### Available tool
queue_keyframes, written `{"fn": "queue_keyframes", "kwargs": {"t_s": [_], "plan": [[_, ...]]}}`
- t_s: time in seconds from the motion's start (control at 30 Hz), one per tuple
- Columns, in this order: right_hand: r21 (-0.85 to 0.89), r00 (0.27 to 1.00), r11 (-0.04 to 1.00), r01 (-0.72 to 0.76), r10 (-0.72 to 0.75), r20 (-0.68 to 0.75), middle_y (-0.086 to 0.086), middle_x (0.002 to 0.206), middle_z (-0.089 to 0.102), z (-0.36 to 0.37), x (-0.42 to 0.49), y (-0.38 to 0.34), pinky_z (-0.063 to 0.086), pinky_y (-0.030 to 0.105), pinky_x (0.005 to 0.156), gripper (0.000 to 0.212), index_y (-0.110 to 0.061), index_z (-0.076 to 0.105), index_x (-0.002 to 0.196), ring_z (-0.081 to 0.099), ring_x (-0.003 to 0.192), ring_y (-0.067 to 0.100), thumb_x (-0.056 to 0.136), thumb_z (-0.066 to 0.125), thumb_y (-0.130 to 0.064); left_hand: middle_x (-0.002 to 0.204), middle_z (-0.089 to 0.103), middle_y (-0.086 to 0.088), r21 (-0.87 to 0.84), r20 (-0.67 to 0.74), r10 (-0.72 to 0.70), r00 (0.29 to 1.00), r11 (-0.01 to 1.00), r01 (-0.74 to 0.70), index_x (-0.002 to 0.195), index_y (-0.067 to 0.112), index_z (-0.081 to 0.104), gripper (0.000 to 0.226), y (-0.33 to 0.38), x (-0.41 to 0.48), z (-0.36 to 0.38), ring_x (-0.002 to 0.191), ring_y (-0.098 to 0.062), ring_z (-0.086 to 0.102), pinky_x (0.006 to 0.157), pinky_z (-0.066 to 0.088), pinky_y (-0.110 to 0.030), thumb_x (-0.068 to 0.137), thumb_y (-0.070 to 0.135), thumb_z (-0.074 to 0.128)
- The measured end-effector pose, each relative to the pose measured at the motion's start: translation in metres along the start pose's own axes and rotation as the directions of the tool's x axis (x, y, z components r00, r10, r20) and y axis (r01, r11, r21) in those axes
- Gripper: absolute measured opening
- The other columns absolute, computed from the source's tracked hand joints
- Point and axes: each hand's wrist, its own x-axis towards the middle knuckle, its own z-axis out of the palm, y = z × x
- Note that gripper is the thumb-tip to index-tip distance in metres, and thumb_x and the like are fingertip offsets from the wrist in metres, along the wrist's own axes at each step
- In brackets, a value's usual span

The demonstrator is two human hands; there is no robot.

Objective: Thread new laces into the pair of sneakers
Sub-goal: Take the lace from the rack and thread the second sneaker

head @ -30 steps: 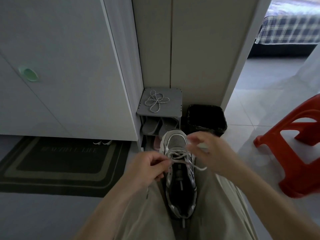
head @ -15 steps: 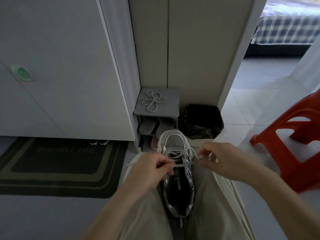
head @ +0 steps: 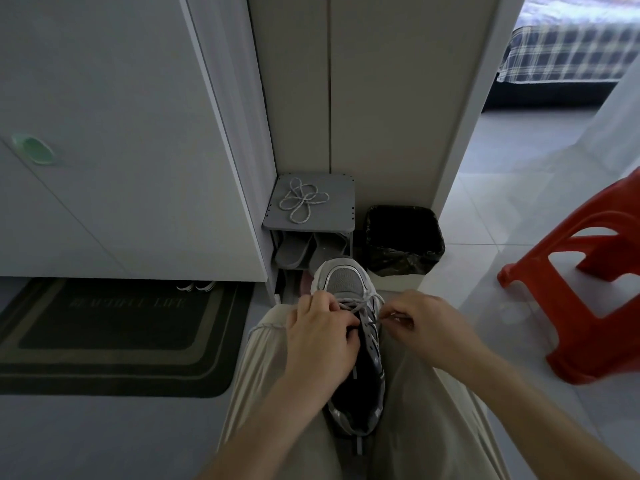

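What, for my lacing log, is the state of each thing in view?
sneaker: on the lap, toe away, laced only near the toe.
threaded lace: crossed over the lower eyelets, both ends held.
left hand: pinches the threaded lace.
right hand: pinches the other end.
spare lace: loosely looped, lying on the shoe rack.
bin: open, lined with a black bag.

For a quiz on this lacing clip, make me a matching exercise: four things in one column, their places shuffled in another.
Things:
1. sneaker
2. loose lace
3. slippers
4. black bin

Places:
A. on top of the grey rack
B. on the floor, right of the rack
C. on the lap
D. on the shelf under the rack's top

Pairs: 1-C, 2-A, 3-D, 4-B
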Motion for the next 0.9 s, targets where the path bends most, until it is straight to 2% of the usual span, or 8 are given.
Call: {"fn": "queue_keyframes", "kwargs": {"t_s": [0.27,0.37,0.43,0.53,0.63,0.7,0.8,0.9], "plan": [[-0.061,0.999,0.997,0.037,-0.039,-0.016,-0.012,0.078,0.055,0.003,0.004,0.0,0.046,0.031,0.072,0.011,-0.032,0.067,0.088,0.059,0.074,0.013,0.081,0.058,-0.033,0.116,0.037,0.014,-0.03,0.035,-0.084,0.996,0.996,0.085,0.109,0.038,0.067,0.025,-0.003,0.0,0.012,0.116,-0.012,0.032,0.09,0.015,-0.023,0.087,0.044,0.056],[-0.169,0.998,0.984,0.05,-0.045,0.036,-0.013,0.084,0.052,0.002,0.005,0.001,0.034,0.026,0.079,0.011,-0.034,0.064,0.092,0.058,0.084,0.011,0.086,0.055,-0.035,0.114,0.036,0.015,-0.059,0.036,-0.099,0.994,0.993,0.101,0.11,0.04,0.067,0.026,-0.003,0.0,0.013,0.115,-0.011,0.032,0.091,0.013,-0.022,0.087,0.045,0.058],[-0.196,0.998,0.979,0.054,-0.047,0.041,-0.012,0.087,0.052,0.002,0.005,0.001,0.032,0.026,0.08,0.012,-0.034,0.063,0.094,0.058,0.086,0.012,0.087,0.053,-0.036,0.11,0.033,0.017,-0.079,0.025,-0.104,0.994,0.991,0.106,0.109,0.04,0.067,0.025,-0.003,0.0,0.014,0.113,-0.01,0.032,0.091,0.014,-0.022,0.086,0.046,0.059],[-0.165,0.998,0.985,0.054,-0.05,0.026,-0.013,0.086,0.054,0.008,0.006,-0.004,0.032,0.026,0.078,0.013,-0.034,0.063,0.091,0.058,0.084,0.012,0.085,0.052,-0.037,0.108,0.03,0.017,-0.111,0.014,-0.112,0.994,0.987,0.113,0.108,0.039,0.068,0.025,-0.001,-0.001,0.015,0.112,-0.01,0.032,0.091,0.015,-0.023,0.086,0.044,0.06],[-0.128,1.0,0.992,0.012,-0.011,0.009,-0.013,0.085,0.053,0.014,0.009,-0.007,0.038,0.029,0.084,0.012,-0.034,0.067,0.093,0.058,0.086,0.011,0.086,0.057,-0.033,0.106,0.03,0.016,-0.132,0.007,-0.122,0.993,0.984,0.122,0.104,0.036,0.07,0.021,-0.001,0.0,0.016,0.111,-0.011,0.033,0.091,0.014,-0.024,0.085,0.041,0.061],[-0.089,1.0,0.996,-0.024,0.024,0.0,-0.015,0.083,0.051,0.015,0.008,-0.007,0.038,0.031,0.086,0.013,-0.036,0.067,0.094,0.055,0.086,0.007,0.086,0.058,-0.04,0.105,0.03,0.016,-0.118,0.033,-0.127,0.991,0.984,0.13,0.102,0.035,0.07,0.02,0.0,0.002,0.015,0.111,-0.011,0.033,0.091,0.014,-0.023,0.086,0.041,0.06],[-0.028,0.998,0.998,-0.063,0.064,0.029,-0.02,0.084,0.055,0.015,0.004,-0.012,0.036,0.028,0.086,0.035,-0.04,0.057,0.089,0.049,0.081,-0.002,0.069,0.051,-0.069,0.105,0.031,0.016,-0.123,0.052,-0.135,0.989,0.982,0.141,0.1,0.032,0.07,0.018,-0.002,0.004,0.016,0.111,-0.01,0.033,0.092,0.017,-0.023,0.086,0.036,0.06],[-0.027,0.992,0.993,-0.116,0.117,0.04,-0.022,0.096,0.057,0.016,-0.001,-0.015,0.031,0.028,0.094,0.058,-0.041,0.055,0.097,0.052,0.094,0.0,0.053,0.041,-0.077,0.105,0.034,0.018,-0.178,0.033,-0.16,0.987,0.97,0.163,0.095,0.031,0.071,0.012,-0.005,0.002,0.017,0.11,-0.006,0.034,0.092,0.015,-0.022,0.086,0.034,0.062]]}}
